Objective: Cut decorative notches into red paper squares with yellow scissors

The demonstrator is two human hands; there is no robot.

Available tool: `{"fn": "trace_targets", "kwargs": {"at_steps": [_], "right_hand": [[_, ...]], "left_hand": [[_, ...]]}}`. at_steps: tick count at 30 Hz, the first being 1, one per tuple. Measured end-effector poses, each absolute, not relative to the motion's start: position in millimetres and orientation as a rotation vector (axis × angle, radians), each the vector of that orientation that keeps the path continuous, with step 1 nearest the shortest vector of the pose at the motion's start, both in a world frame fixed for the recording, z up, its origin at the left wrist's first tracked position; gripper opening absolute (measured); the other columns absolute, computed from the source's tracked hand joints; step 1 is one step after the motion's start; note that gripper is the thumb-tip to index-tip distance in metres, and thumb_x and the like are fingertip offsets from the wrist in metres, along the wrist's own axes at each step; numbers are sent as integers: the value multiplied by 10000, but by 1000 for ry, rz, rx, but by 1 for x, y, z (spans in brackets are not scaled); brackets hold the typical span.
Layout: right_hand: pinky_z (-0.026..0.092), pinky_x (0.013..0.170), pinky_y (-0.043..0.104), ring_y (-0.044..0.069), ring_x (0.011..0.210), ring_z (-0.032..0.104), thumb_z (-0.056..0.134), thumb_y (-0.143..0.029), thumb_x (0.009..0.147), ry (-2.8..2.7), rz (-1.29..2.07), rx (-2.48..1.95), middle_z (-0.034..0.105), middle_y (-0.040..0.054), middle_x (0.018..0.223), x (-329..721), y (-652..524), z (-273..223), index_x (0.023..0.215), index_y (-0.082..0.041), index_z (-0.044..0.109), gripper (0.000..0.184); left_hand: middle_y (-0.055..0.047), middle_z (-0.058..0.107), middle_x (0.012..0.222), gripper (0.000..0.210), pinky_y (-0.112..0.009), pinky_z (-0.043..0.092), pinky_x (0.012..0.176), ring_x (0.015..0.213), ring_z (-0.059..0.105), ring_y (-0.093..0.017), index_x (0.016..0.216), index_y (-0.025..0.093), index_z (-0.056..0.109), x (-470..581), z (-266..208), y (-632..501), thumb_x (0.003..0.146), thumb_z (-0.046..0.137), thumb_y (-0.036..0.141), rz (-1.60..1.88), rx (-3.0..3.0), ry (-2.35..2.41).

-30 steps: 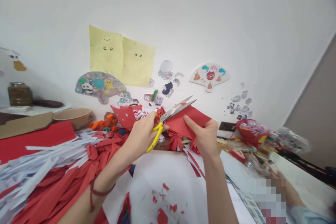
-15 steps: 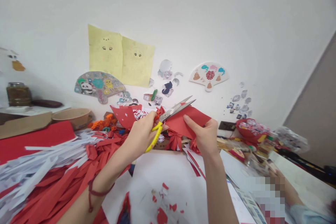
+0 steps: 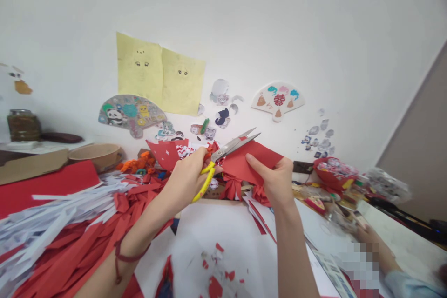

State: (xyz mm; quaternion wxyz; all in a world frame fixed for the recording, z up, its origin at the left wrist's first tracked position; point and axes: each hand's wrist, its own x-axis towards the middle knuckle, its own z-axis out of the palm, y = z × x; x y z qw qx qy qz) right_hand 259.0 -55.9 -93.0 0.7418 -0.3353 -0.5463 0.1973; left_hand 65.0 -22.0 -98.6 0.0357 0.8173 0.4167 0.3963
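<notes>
My left hand (image 3: 188, 174) is closed round the yellow handles of a pair of scissors (image 3: 223, 151). The blades point up and to the right, slightly apart, along the upper left edge of a red sheet of paper (image 3: 240, 165). Whether they touch the paper I cannot tell. The right side of that sheet is pinched in my right hand (image 3: 275, 177), with the thumb flat on its face. Below both hands lies a white sheet (image 3: 199, 237), with small red paper scraps (image 3: 215, 287) on it.
Red strips (image 3: 84, 247) and white strips (image 3: 45, 228) of paper are heaped at the left. Behind them stands a round bowl (image 3: 96, 156). A red container of pink-and-white pieces (image 3: 335, 172) is at the right. Another person's hand (image 3: 365, 233) rests near the right edge.
My right hand and the red paper have shifted very slightly to the right. The scissors are almost where they were.
</notes>
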Motion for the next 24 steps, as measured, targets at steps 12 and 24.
{"fn": "trace_targets", "kwargs": {"at_steps": [12, 24], "right_hand": [[604, 677, 330, 217, 727, 710, 809, -298, 665, -1222, 441, -754, 757, 55, 814, 262, -58, -92, 847, -156, 757, 237], [603, 658, 313, 210, 719, 710, 806, -285, 677, -1236, 465, -790, 759, 58, 839, 268, -62, -91, 880, -152, 756, 248]], "left_hand": [[8, 533, 708, 211, -266, 326, 581, 620, 515, -176, 813, 234, 346, 66, -99, -21, 883, 422, 419, 1218, 2532, 1271], [1, 560, 723, 290, -273, 308, 572, 627, 532, -178, 805, 232, 338, 63, -97, -23, 891, 414, 498, 1213, 2556, 1267]]}}
